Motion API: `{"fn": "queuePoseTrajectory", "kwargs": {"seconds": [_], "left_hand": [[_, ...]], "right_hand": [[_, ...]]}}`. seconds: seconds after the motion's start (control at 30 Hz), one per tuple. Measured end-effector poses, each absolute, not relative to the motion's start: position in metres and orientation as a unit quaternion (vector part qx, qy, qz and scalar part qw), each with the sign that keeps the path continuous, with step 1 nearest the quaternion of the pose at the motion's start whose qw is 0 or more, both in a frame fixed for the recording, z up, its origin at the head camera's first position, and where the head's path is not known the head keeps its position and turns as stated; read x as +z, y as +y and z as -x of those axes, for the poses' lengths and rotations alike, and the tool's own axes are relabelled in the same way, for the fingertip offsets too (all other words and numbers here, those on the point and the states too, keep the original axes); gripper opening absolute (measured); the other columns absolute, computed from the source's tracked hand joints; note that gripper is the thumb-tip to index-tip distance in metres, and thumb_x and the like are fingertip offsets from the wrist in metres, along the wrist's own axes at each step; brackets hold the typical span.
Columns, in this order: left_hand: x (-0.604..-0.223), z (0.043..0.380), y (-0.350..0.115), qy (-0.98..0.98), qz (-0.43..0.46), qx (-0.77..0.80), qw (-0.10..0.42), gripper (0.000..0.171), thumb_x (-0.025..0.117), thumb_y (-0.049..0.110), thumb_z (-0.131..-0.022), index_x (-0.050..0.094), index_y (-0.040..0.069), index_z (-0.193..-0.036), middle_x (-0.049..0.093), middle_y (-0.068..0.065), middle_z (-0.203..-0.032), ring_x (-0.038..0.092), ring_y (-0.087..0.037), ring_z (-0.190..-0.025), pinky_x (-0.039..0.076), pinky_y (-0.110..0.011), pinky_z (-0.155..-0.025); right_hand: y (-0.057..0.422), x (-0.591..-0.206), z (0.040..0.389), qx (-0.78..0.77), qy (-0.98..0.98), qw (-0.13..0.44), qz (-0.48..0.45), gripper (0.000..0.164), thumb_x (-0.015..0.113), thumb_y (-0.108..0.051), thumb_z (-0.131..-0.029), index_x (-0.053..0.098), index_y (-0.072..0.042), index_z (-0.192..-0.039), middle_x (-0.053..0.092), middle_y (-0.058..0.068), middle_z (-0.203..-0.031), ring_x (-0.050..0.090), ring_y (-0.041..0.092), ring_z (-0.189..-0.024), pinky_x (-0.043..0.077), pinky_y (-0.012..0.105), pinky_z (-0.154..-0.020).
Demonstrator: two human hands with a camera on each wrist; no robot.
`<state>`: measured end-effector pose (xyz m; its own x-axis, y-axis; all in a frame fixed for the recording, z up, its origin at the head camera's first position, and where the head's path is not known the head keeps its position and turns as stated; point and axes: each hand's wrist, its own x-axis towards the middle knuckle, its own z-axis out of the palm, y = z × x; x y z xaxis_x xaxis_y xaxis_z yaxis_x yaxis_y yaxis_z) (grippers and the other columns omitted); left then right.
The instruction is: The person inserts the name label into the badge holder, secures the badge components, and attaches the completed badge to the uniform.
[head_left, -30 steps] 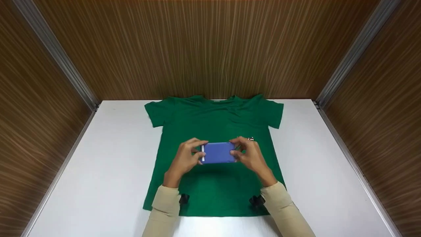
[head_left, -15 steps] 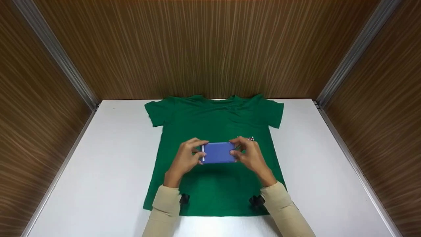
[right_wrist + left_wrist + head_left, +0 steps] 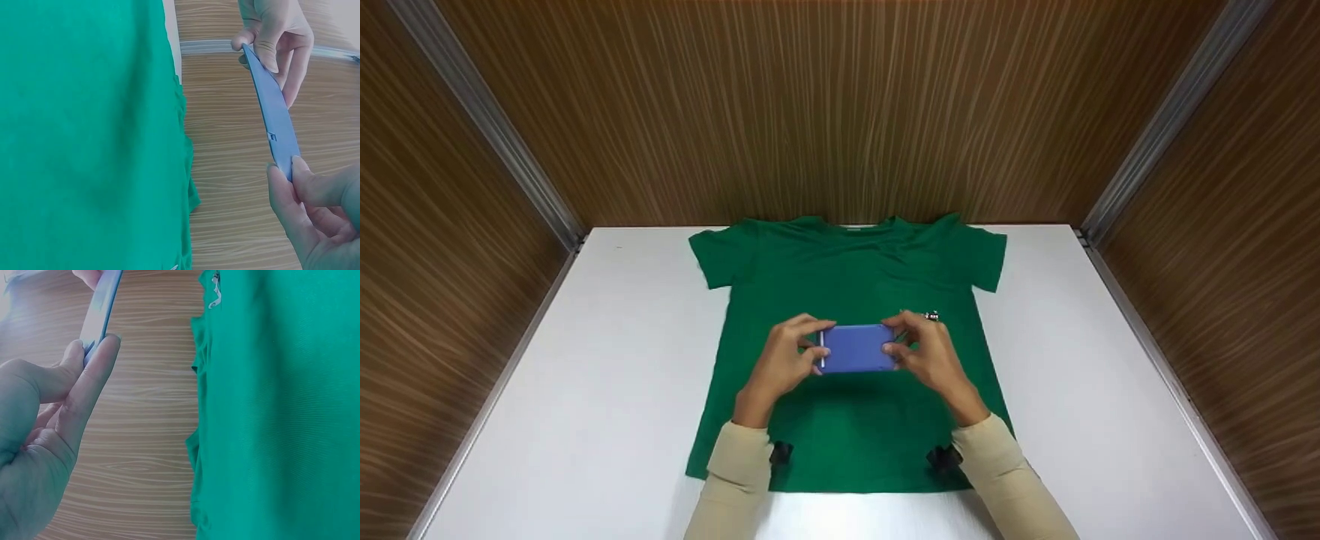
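A flat blue rectangular case (image 3: pixel 856 349) with a thin white strip along its left end is held up over a green T-shirt (image 3: pixel 847 435). My left hand (image 3: pixel 786 356) pinches the left end between thumb and fingers. At the opposite end, my right hand (image 3: pixel 928 352) grips it the same way. Seen edge-on in the right wrist view, the slim case (image 3: pixel 275 115) has a small notch near the right fingertips. The left wrist view shows the case's pale face (image 3: pixel 101 309), with the left thumb and index finger closing on its lower end.
The T-shirt lies spread on a white table (image 3: pixel 607 375), collar toward the back. A small silvery mark (image 3: pixel 932 316) shows on it beside my right hand. Brown wood-grain panels (image 3: pixel 840 112) enclose the table at back and sides. Black wrist mounts (image 3: pixel 781 453) sit at the sleeves.
The white strip at the case's left end has become narrower. Both hands hold nearly the same position, and the shirt stays put.
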<state>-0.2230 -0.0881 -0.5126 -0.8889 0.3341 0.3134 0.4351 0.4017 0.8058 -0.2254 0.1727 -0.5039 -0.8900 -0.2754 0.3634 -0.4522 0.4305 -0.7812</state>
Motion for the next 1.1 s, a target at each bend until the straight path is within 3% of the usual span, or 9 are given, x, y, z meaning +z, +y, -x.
{"fn": "queuePoseTrajectory", "kwargs": {"seconds": [0.33,0.57,0.77,0.97,1.1], "left_hand": [[-0.511,0.222,-0.090,-0.838,0.224,-0.495,0.048,0.037,0.068,-0.002,-0.096,0.069,0.005,-0.133,0.067,-0.016,-0.121,0.074,-0.025,-0.088,0.057,-0.019,-0.060],[-0.510,0.222,-0.091,-0.829,0.229,-0.509,0.040,0.037,0.067,0.000,-0.097,0.068,0.005,-0.134,0.066,-0.015,-0.123,0.072,-0.021,-0.081,0.059,-0.021,-0.061],[-0.511,0.224,-0.088,-0.822,0.232,-0.517,0.062,0.035,0.072,0.007,-0.097,0.070,0.008,-0.132,0.067,-0.013,-0.120,0.066,-0.017,-0.075,0.058,-0.022,-0.058],[-0.512,0.222,-0.083,-0.814,0.237,-0.527,0.049,0.036,0.075,0.014,-0.095,0.071,0.007,-0.131,0.066,-0.014,-0.116,0.066,-0.021,-0.081,0.057,-0.023,-0.053],[-0.513,0.221,-0.081,-0.819,0.240,-0.520,0.041,0.035,0.075,0.013,-0.095,0.072,0.007,-0.129,0.066,-0.014,-0.115,0.066,-0.023,-0.084,0.057,-0.022,-0.052]], "right_hand": [[0.169,-0.504,0.223,0.485,-0.843,0.093,-0.212,0.028,0.076,0.002,-0.089,0.070,0.000,-0.116,0.075,0.019,-0.099,0.074,0.027,-0.081,0.059,0.024,-0.061],[0.169,-0.502,0.223,0.491,-0.845,0.058,-0.203,0.030,0.072,0.004,-0.092,0.067,-0.001,-0.121,0.074,0.021,-0.100,0.072,0.025,-0.079,0.058,0.023,-0.060],[0.170,-0.501,0.224,0.482,-0.849,0.048,-0.213,0.033,0.072,0.002,-0.093,0.067,0.000,-0.126,0.072,0.018,-0.099,0.068,0.020,-0.079,0.059,0.029,-0.065],[0.170,-0.499,0.223,0.481,-0.847,0.042,-0.221,0.033,0.072,-0.002,-0.095,0.069,-0.002,-0.127,0.071,0.017,-0.097,0.065,0.019,-0.077,0.056,0.024,-0.066],[0.170,-0.501,0.223,0.479,-0.847,0.049,-0.226,0.030,0.073,-0.003,-0.094,0.071,-0.002,-0.124,0.072,0.016,-0.095,0.067,0.019,-0.077,0.058,0.030,-0.070]]}}
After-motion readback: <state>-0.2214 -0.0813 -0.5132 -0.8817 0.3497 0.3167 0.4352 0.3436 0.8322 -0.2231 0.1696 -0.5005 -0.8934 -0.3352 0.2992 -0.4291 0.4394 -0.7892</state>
